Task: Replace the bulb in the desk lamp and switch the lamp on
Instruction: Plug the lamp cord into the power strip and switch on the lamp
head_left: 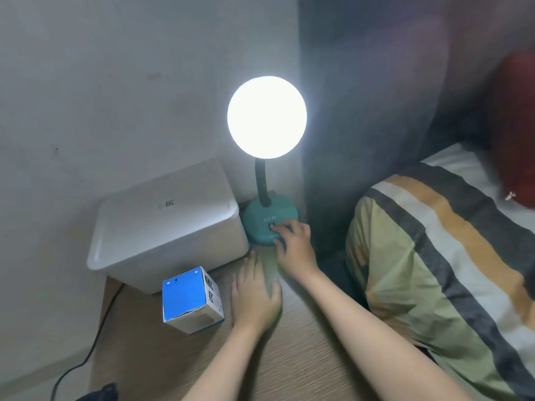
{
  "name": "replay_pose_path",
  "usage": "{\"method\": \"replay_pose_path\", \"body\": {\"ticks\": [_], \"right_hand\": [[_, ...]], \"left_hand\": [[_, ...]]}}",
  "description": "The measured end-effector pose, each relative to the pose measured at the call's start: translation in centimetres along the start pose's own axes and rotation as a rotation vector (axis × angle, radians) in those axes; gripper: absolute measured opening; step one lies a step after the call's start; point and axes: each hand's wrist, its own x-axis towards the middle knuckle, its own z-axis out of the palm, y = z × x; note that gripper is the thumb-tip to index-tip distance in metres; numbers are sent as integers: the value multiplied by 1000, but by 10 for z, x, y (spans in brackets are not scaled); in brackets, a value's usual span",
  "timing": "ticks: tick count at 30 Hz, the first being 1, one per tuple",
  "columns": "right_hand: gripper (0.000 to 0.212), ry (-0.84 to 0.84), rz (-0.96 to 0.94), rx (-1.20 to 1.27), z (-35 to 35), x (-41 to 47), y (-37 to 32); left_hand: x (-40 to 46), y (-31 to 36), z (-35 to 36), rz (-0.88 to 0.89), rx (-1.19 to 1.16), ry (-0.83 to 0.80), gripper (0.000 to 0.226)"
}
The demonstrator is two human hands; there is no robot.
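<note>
The desk lamp stands at the back of the wooden table, its round bulb (267, 117) glowing bright white on a black gooseneck (262, 183) above a teal base (262, 224). My right hand (295, 247) rests on the front of the base, fingertips touching the switch area. Flat on the table in front of the lamp lies my left hand (256, 293), palm down with fingers apart, holding nothing. A blue and white bulb box (189, 299) stands left of my left hand.
A white lidded plastic bin (165, 221) sits left of the lamp against the wall. A black cable (95, 340) runs down the table's left side. A bed with a striped blanket (440, 270) lies close on the right.
</note>
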Motion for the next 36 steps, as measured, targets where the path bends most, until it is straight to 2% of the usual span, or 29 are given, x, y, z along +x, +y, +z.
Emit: {"method": "replay_pose_path", "body": {"ticks": [25, 36], "right_hand": [[42, -87, -13, -167, -2, -1, -8], [42, -65, -42, -223, 1, 0, -7]], "left_hand": [[0, -1, -3, 5, -13, -14, 75], [-1, -1, -7, 65, -38, 27, 62]]}}
